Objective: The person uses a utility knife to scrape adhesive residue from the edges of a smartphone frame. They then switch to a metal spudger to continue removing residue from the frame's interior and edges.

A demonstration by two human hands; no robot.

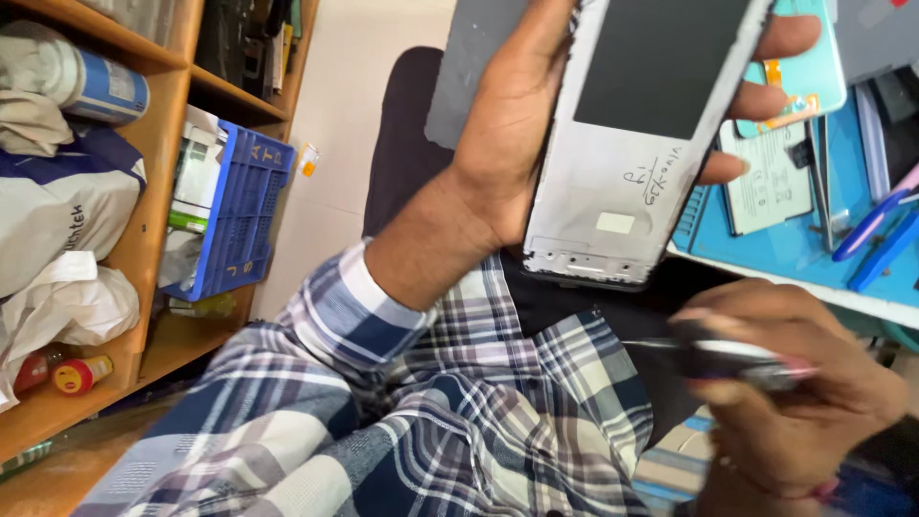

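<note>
Nearest, right hand [785, 402] pinches a blurred slim tool [713, 359]; left hand [536, 115] grips a grey phone frame [637, 134].

Bright even daylight, soft shadows, right hand [795, 402] and its tool [728, 359] motion-blurred, shelves [153, 115] sharp, slight stretch at edges

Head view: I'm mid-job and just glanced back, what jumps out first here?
The left hand holds up a grey phone frame with a dark panel, top centre, above the plaid sleeve. Lower right, the right hand grips a thin dark tool, blurred. Behind lies a blue work mat; wooden shelves with a blue crate stand at left.
</note>
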